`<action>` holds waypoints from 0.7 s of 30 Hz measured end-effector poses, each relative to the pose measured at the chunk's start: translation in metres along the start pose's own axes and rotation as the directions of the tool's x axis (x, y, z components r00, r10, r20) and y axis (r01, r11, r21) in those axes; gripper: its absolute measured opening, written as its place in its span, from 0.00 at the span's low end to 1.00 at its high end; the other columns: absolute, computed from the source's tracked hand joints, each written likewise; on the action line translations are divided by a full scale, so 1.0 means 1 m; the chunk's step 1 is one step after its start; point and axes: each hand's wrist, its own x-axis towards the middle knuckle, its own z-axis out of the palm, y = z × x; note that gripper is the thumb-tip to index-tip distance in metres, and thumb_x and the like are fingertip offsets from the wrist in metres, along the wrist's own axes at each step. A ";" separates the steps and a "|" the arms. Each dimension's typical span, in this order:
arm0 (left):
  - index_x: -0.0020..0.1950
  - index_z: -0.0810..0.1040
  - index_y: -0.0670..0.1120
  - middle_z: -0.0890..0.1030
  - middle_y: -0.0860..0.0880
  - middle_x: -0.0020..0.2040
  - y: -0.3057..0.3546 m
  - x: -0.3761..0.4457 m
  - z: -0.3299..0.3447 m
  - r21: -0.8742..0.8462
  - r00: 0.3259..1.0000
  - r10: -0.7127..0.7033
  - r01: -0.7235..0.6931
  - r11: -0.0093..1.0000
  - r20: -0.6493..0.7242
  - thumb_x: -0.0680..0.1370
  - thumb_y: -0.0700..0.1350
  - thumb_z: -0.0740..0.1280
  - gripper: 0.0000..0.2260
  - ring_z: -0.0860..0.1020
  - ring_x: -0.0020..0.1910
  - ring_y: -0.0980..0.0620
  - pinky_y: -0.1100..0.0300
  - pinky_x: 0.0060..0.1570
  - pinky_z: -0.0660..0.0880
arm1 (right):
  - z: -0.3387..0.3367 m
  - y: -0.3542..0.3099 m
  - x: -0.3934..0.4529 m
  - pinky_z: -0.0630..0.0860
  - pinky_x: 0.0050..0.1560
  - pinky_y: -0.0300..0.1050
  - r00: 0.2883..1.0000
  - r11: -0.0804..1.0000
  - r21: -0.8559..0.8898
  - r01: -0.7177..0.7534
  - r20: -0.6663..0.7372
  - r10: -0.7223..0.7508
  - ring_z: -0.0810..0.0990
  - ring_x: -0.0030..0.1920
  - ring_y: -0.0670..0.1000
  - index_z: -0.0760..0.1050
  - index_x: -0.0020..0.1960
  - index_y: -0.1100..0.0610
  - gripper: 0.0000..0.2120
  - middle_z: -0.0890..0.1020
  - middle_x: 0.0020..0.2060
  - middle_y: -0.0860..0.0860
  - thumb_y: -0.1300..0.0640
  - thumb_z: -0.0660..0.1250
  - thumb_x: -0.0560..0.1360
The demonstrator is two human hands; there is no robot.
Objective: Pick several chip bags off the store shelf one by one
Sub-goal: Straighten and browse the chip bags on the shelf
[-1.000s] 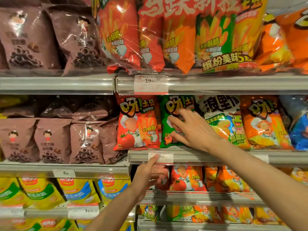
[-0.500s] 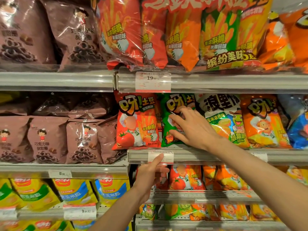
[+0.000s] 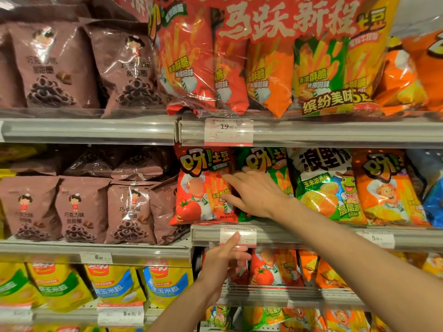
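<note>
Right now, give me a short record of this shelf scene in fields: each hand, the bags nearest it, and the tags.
right hand: fingers spread, reaching across the green bag onto the red bag
left hand: forefinger points up at the price tag
bag grasped: none yet
upper tag: reads 19.90
left of red bag: brown bags

My right grip (image 3: 251,192) lies across two neighbouring chip bags (image 3: 203,188) on the middle shelf (image 3: 311,233); my left grip (image 3: 223,262) sits below, its forefinger touching the price tag (image 3: 244,236).
</note>
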 end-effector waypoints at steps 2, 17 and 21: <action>0.47 0.87 0.37 0.85 0.45 0.35 0.001 -0.001 0.000 -0.003 1.000 -0.003 0.003 1.000 -0.001 0.77 0.61 0.70 0.25 0.79 0.33 0.52 0.59 0.39 0.74 | 0.002 0.000 0.001 0.75 0.59 0.53 1.000 1.000 0.009 -0.012 0.005 0.012 0.76 0.66 0.59 0.65 0.77 0.54 0.34 0.80 0.65 0.53 0.33 0.52 0.80; 0.50 0.87 0.38 0.87 0.42 0.40 -0.002 -0.002 0.001 -0.022 1.000 0.030 -0.030 0.999 0.003 0.77 0.61 0.69 0.24 0.80 0.33 0.53 0.57 0.43 0.74 | 0.006 -0.008 -0.007 0.72 0.64 0.54 0.995 0.993 0.099 -0.062 -0.072 0.069 0.75 0.66 0.59 0.64 0.77 0.56 0.34 0.77 0.66 0.56 0.34 0.55 0.80; 0.49 0.87 0.39 0.86 0.42 0.40 -0.004 0.000 0.002 -0.044 0.999 0.037 -0.037 0.998 -0.016 0.76 0.60 0.71 0.23 0.80 0.34 0.52 0.57 0.42 0.74 | -0.004 0.005 -0.028 0.73 0.64 0.53 0.964 0.974 0.193 -0.122 -0.210 0.162 0.74 0.65 0.57 0.69 0.74 0.57 0.29 0.76 0.64 0.57 0.39 0.59 0.81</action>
